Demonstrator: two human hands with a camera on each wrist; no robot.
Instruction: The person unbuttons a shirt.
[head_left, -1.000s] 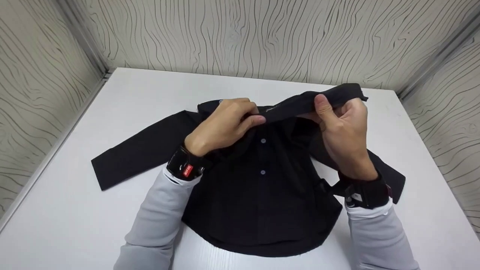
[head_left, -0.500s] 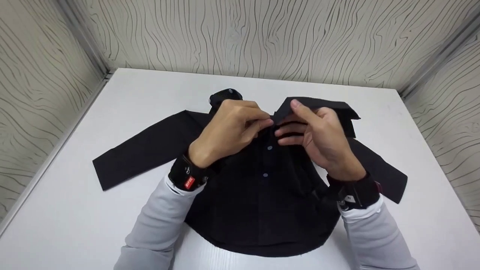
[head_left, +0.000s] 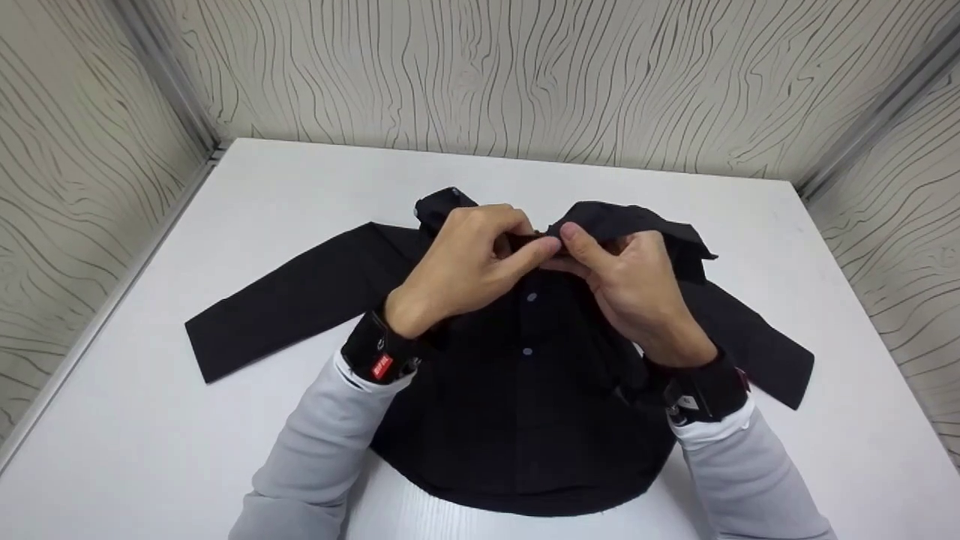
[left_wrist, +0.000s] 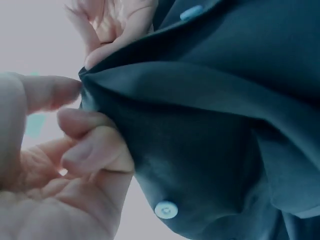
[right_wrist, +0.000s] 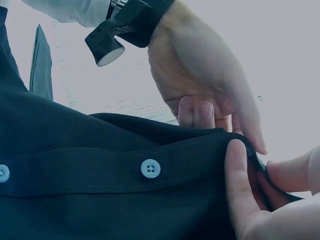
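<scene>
A black button-up shirt (head_left: 480,420) lies front up, its sleeves spread to both sides. At the neck, my left hand (head_left: 476,255) pinches the fabric between thumb and fingers. Right beside it, my right hand (head_left: 637,289) holds the collar edge, with its thumb on top and fingers beneath. The collar (head_left: 626,221) stands partly raised and folded behind the right hand. Below the hands, a pale button (head_left: 532,298) shows on the placket. In the right wrist view, the right thumb and fingers (right_wrist: 240,180) straddle the cloth's edge. Fingertips hide the exact spot being pinched.
The shirt rests on a white table (head_left: 135,420). Wood-grain patterned panels (head_left: 480,82) rise behind and at both sides, joined by metal corner posts. The left sleeve (head_left: 292,300) reaches out toward the table's left side. Black camera bands (head_left: 705,397) sit on both wrists.
The right hand has let go of the collar's far right stretch and moved left to meet the left hand. The collar has dropped and folded. My left hand has shifted slightly right.
</scene>
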